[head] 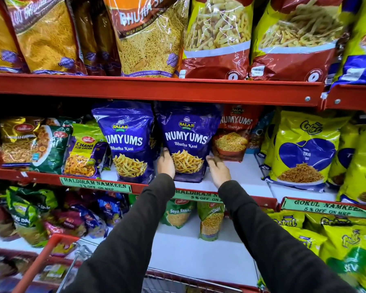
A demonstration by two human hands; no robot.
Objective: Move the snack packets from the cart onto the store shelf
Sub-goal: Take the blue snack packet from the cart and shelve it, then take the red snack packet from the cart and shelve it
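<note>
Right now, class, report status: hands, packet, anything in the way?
Both hands, left and right, flank purple packet. Packet upright on middle shelf. Nothing in the way.

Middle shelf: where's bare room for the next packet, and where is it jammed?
Free: white shelf board between the held purple Numyums packet and the yellow heart packet, in front of the red Numyums packet. Crowded: left of the other purple packet, where packets overlap.
</note>
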